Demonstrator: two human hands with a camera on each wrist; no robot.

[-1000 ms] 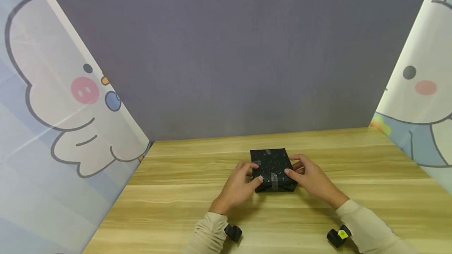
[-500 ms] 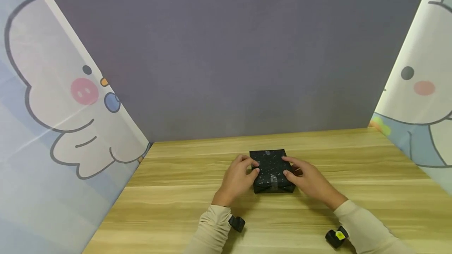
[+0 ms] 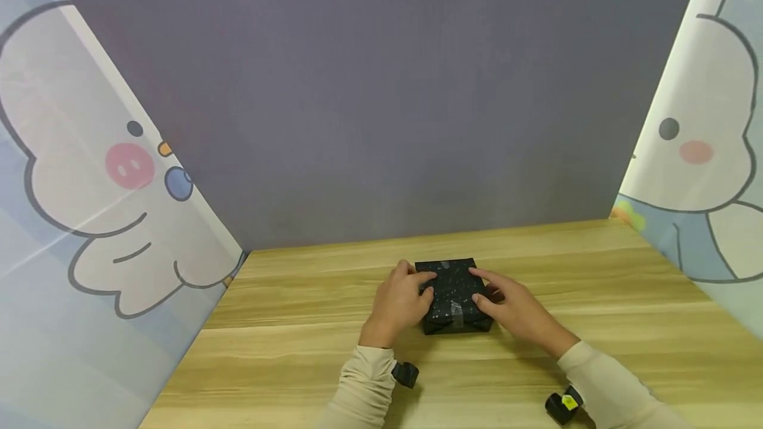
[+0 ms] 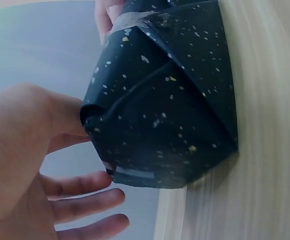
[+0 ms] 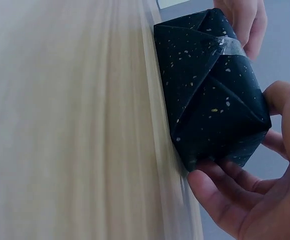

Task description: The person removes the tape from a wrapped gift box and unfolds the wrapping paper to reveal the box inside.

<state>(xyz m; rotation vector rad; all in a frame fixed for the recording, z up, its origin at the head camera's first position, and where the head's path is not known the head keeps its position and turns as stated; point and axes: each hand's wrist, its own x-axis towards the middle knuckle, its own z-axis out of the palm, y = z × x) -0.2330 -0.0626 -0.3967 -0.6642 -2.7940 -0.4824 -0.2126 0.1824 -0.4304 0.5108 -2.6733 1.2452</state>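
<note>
A small box wrapped in black paper with pale specks, a gift box (image 3: 454, 286) in look, sits on the wooden table between both hands. Clear tape (image 3: 457, 313) crosses its near edge, and folded paper flaps (image 5: 195, 75) show on its near side. My left hand (image 3: 396, 304) lies at its left edge, thumb and index finger touching the top. In the left wrist view the other fingers (image 4: 92, 205) extend loosely beside the end. My right hand (image 3: 517, 306) holds the right end, thumb and index finger on top, the remaining fingers (image 5: 220, 192) curled against the side.
The wood-grain table (image 3: 298, 349) runs back to a grey panel (image 3: 381, 98). Cartoon-printed sheets (image 3: 89, 217) flank it on the left and right. Black wrist devices (image 3: 405, 374) hang under both beige sleeves (image 3: 608, 376).
The right index finger has moved from the box's side onto its top. The left fingertips have shifted slightly along the left edge. The head view has turned a little; the box stays on the table.
</note>
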